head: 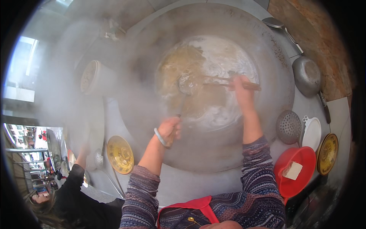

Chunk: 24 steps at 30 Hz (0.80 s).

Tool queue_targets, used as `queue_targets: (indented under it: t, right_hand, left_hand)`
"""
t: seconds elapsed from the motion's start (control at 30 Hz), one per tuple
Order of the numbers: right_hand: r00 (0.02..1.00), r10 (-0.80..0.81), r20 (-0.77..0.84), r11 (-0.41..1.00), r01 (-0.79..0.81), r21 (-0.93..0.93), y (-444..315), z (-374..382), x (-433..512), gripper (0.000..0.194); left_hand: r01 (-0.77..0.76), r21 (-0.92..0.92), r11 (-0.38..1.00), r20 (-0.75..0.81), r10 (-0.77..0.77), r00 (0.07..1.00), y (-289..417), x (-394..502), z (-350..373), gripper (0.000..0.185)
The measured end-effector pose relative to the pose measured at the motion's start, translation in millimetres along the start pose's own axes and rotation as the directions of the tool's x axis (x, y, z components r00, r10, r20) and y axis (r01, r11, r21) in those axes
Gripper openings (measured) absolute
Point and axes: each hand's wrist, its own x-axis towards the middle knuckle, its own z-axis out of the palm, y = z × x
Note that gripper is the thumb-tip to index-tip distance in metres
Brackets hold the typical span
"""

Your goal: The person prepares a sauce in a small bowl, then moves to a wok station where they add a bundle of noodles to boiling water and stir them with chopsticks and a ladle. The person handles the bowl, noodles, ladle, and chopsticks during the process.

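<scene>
A very large wok (pixel 206 151) lies before me, holding foamy, steaming liquid (pixel 217 100). My left hand (pixel 170 130) is closed around the handle of a ladle (pixel 187 83), whose round head sits in the liquid near the middle. My right hand (pixel 241 90) grips a pair of long chopsticks (pixel 218 81) above the liquid. Their tips point left, towards the ladle head, and stand a little apart. Whether anything lies in the ladle besides liquid I cannot tell through the steam.
On the right are a spatula (pixel 288 37), a metal pan (pixel 307 75), a perforated skimmer (pixel 288 127), a white lid (pixel 311 134), yellow plates (pixel 327 154) and a red basin (pixel 297 174) holding a white block (pixel 293 171). Left are a yellow plate (pixel 120 154), a slotted spoon (pixel 99 159), a steamy tub (pixel 91 77) and another person (pixel 83 197).
</scene>
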Motion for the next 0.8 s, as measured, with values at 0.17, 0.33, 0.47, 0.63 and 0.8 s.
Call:
queue_targets:
  t: [0.17, 0.33, 0.47, 0.63, 0.8]
  right_hand:
    - [1.0, -0.02, 0.01, 0.999, 0.02, 0.027, -8.5, -6.7, 2.7, 0.023]
    - [1.0, -0.008, -0.008, 1.0, 0.008, 0.02, -9.6, -6.4, -2.7, 0.021]
    - [0.997, -0.043, 0.057, 0.999, 0.044, -0.015, -17.4, -1.5, -7.2, 0.02]
    - [0.991, -0.06, 0.12, 0.995, 0.07, -0.077, -31.6, 6.0, -15.6, 0.02]
    - [0.989, -0.065, 0.132, 0.998, 0.067, -0.015, -37.6, 13.9, -22.8, 0.024]
  left_hand:
    - [-0.029, -0.211, 0.977, 0.117, 0.054, 0.992, -27.6, -2.1, 13.3, 0.025]
    - [-0.048, -0.264, 0.963, 0.108, 0.079, 0.991, -31.9, -19.2, 17.5, 0.026]
    - [-0.057, -0.143, 0.988, 0.061, 0.066, 0.996, -14.7, -40.5, 3.3, 0.02]
    - [-0.16, 0.351, 0.923, -0.206, 0.243, 0.948, -8.1, -51.8, -37.0, 0.019]
    - [-0.027, 0.922, 0.386, -0.231, 0.604, 0.763, -1.5, -40.8, -79.2, 0.029]
